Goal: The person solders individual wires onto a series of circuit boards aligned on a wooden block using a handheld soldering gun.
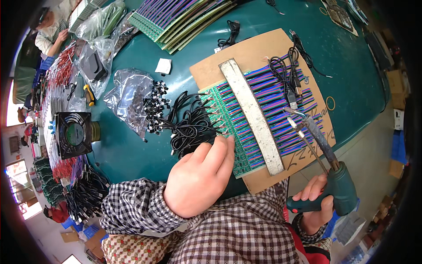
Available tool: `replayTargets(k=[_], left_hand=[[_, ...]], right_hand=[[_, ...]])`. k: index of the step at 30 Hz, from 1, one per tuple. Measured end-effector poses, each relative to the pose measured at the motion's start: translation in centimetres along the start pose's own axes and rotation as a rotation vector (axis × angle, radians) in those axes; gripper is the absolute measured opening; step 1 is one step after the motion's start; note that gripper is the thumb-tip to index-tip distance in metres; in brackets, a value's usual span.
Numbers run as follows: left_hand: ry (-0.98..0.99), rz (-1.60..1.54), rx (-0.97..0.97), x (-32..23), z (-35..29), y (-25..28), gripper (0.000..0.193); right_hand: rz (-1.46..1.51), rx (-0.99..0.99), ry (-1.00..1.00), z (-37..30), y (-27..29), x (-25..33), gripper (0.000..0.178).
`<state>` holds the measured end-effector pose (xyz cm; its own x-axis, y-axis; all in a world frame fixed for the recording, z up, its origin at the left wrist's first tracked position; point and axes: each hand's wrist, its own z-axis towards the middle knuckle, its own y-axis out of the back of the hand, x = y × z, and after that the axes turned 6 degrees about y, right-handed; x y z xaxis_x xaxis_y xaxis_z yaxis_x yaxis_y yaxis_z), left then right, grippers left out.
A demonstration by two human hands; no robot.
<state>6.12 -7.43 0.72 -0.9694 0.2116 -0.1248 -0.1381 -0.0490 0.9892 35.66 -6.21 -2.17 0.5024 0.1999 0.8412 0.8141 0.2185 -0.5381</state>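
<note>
My left hand (200, 178) is closed at the left edge of a green circuit board panel (237, 154), its fingertips touching or just over it. What its fingers pinch, if anything, is hidden. Several black cables (193, 119) end at that edge in bared wires. Blue, red and black wires (281, 127) run rightward from the panel, under a pale worn metal bar (250, 112). My right hand (314, 198) is wrapped round the handle of a green soldering gun (343, 187). The gun's tip points up and left, above the wires' right part.
Cardboard (211, 68) lies under the panel on the green table (145, 163). Leftward are a bag of small black connectors (127, 97), a small fan (74, 135) and a screwdriver (89, 95). More wired panels (176, 22) are stacked at the back. A person (50, 33) sits far left.
</note>
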Motion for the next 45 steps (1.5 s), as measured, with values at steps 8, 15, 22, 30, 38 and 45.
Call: replayTargets(k=[8,15,22,30,38,45], left_hand=[[0.217,-0.074,0.056,-1.7,0.4,0.6,0.041],[0.538,-0.588,0.043,-1.9,-1.1,1.8,0.048],[0.574,-0.414,-0.041,-1.7,0.1,4.0,0.025],[0.197,-0.358,-0.205,-2.0,12.1,2.7,0.022],[0.370,-0.385,-0.159,0.0,15.7,0.7,0.023],[0.332,-0.661,0.015,3.5,16.5,-1.5,0.019]], right_hand=[[-0.071,-0.052,0.026,1.1,0.0,0.6,0.060],[0.052,-0.148,0.199,3.5,1.0,0.8,0.048],[0.120,-0.189,0.294,5.0,2.6,1.3,0.048],[0.237,-0.204,0.295,4.9,3.9,1.0,0.049],[0.256,-0.260,0.322,5.1,6.1,1.0,0.049],[0.293,-0.235,0.293,6.5,6.0,1.3,0.048]])
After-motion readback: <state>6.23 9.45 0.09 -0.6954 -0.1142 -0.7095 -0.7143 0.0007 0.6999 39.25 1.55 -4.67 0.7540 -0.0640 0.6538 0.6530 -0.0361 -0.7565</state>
